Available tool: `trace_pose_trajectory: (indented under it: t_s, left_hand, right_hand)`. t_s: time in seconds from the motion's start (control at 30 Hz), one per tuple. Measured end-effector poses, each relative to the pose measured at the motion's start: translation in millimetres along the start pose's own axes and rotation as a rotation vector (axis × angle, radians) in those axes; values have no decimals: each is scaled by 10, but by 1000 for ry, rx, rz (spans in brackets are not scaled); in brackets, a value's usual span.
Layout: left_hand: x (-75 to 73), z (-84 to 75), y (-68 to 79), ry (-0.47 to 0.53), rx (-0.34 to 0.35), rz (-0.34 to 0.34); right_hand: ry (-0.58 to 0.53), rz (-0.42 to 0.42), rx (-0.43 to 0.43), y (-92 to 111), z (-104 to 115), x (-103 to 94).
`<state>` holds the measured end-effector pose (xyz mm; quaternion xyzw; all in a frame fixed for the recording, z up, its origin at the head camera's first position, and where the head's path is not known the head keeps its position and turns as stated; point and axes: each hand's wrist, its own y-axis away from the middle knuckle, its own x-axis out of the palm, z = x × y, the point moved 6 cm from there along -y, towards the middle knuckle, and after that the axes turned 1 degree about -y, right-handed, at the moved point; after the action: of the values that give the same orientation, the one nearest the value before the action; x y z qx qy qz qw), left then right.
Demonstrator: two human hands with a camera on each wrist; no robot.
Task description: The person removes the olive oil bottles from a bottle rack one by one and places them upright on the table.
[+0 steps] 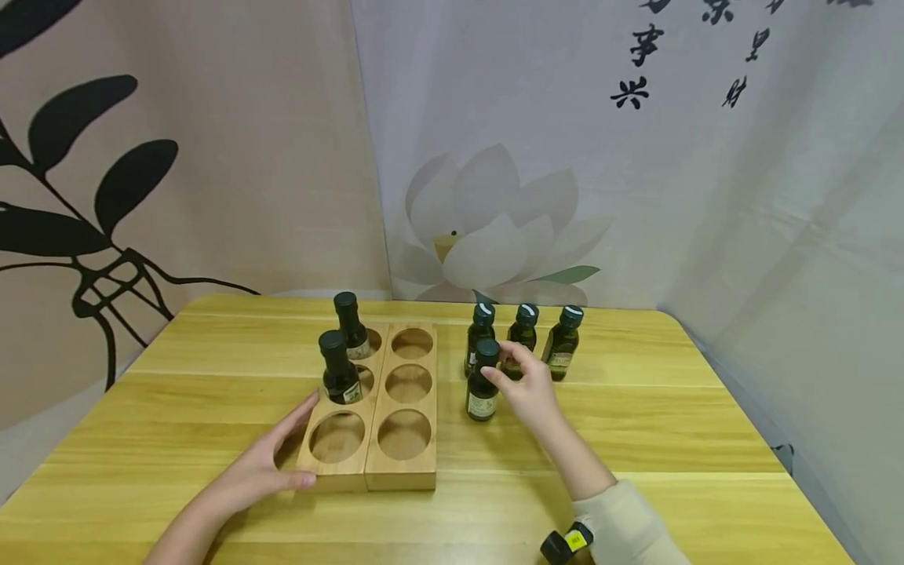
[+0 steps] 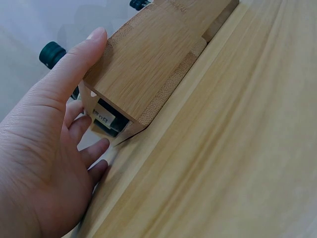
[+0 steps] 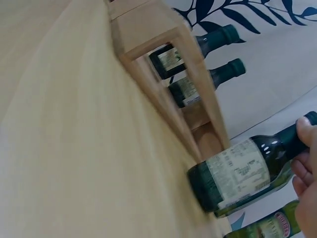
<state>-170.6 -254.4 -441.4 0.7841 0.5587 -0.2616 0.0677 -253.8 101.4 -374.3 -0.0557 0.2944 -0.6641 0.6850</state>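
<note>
My right hand [image 1: 530,384] pinches a dark green glass bottle [image 1: 482,402] by its capped neck. In the right wrist view that bottle [image 3: 237,173] is upright relative to the table, its base close to the tabletop, right of the wooden rack. My left hand [image 1: 257,471] rests at the rack's near left corner. Its thumb touches the front face, and the other fingers extend along the left side. The rack [image 1: 401,480] is two joined light-wood rows with round holes. Two dark bottles, one nearer [image 1: 340,377] and one farther [image 1: 349,326], stand in the left row's middle and far holes.
Behind the held bottle, three similar bottles stand in a row: left [image 1: 471,345], middle [image 1: 521,333] and right [image 1: 562,345]. A small black device [image 1: 558,548] with a yellow label is at my right sleeve [image 1: 625,522]. A printed curtain [image 1: 282,157] hangs behind the table [image 1: 636,431].
</note>
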Motion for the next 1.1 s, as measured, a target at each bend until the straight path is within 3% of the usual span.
trace_pose_trajectory:
  t_s: [0.27,0.53,0.83,1.1]
  left_hand:
    - [-6,7,-21,-9,9,4]
    - [-13,3,-18,-4,10,9]
    - [-5,-16,-11,6,7,8]
    - [-10,-32,15,7,-5,6]
  right_hand:
    - [-15,-18,-7,16,-76,-1]
    - [58,-29,-68,-8,41,-47]
    - [47,-78,-173,-105,403,-104]
    - [-64,-38,-259,-148,825,112]
